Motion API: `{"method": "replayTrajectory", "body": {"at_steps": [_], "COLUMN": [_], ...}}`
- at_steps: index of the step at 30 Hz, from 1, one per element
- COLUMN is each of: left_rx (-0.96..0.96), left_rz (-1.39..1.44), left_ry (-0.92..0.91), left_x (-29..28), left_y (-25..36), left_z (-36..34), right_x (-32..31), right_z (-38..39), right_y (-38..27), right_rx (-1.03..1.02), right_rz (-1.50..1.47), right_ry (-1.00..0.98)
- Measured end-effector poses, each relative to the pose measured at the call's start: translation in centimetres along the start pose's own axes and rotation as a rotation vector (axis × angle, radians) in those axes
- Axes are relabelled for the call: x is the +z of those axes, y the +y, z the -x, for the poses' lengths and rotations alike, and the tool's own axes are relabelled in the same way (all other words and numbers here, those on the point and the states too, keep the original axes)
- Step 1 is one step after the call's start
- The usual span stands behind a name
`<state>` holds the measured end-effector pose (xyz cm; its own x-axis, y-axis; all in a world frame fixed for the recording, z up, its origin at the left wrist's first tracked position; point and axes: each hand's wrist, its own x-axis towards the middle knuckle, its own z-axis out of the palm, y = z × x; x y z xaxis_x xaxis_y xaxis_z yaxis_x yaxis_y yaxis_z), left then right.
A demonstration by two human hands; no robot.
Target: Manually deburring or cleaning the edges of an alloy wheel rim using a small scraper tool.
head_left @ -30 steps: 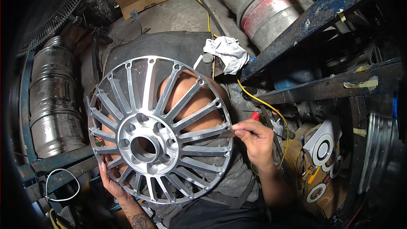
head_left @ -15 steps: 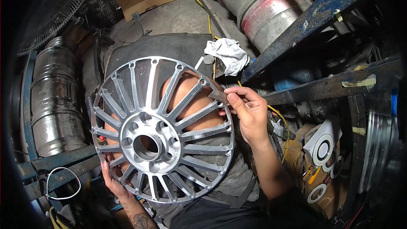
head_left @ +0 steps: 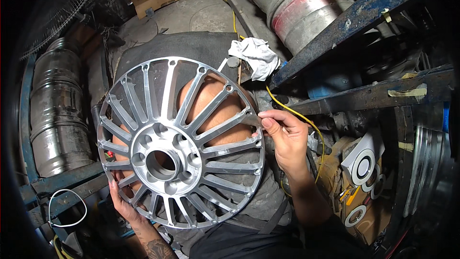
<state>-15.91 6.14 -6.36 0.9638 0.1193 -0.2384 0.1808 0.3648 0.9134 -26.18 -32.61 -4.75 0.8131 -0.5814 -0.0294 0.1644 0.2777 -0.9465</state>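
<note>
A silver multi-spoke alloy wheel face (head_left: 143, 141) rests tilted on my lap, with my knee showing through the spokes. My left hand (head_left: 122, 201) grips its lower left rim from behind, fingers curled over the edge. My right hand (head_left: 287, 136) is at the wheel's right rim, thumb and fingers pinched on a small grey piece (head_left: 250, 121), perhaps sandpaper, pressed against a spoke end.
A white rag (head_left: 256, 55) lies beyond the wheel beside a yellow cable (head_left: 292, 110). Metal drums (head_left: 57, 115) stand at the left, and a large cylinder (head_left: 297, 5) and a blue beam (head_left: 354, 19) at the upper right. A box of round white discs (head_left: 364, 163) sits at the right.
My right hand slid up along the wheel's right rim, then came back down a little. The wheel shifted slightly in my left hand.
</note>
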Motion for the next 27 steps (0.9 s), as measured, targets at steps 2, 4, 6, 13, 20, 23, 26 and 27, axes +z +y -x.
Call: {"method": "replayTrajectory", "body": {"at_steps": [2, 4, 6, 13, 20, 23, 26, 27], "left_rx": [0.007, 0.017, 0.011, 0.018, 0.017, 0.025, 0.007, 0.004], "left_rz": [0.003, -0.02, -0.024, 0.009, -0.025, -0.048, -0.044, -0.044], "left_ry": [-0.01, 0.011, 0.028, -0.022, -0.04, -0.036, -0.001, -0.009], "left_x": [0.0, 0.2, 0.7, 0.7, 1.1, 0.4, -0.4, -0.6], "left_y": [0.0, 0.1, 0.2, 0.2, 0.3, 0.2, 0.1, 0.1], "left_z": [0.0, 0.1, 0.3, 0.3, 0.4, 0.2, 0.0, -0.1], "right_x": [-0.2, -0.3, -0.4, -0.2, -1.2, -1.3, -1.5, -1.7], "right_z": [0.7, 1.3, 1.9, 4.0, 6.3, 7.5, 8.7, 8.9], "right_y": [0.1, 0.2, 0.2, 0.6, 1.5, 1.7, 2.0, 2.2], "right_rx": [-0.02, -0.042, -0.025, 0.004, -0.126, -0.13, -0.119, -0.139], "right_rz": [0.081, 0.164, 0.126, 0.037, 0.256, 0.269, 0.284, 0.263], "right_ry": [0.015, 0.033, 0.052, 0.082, 0.077, 0.091, 0.104, 0.068]}}
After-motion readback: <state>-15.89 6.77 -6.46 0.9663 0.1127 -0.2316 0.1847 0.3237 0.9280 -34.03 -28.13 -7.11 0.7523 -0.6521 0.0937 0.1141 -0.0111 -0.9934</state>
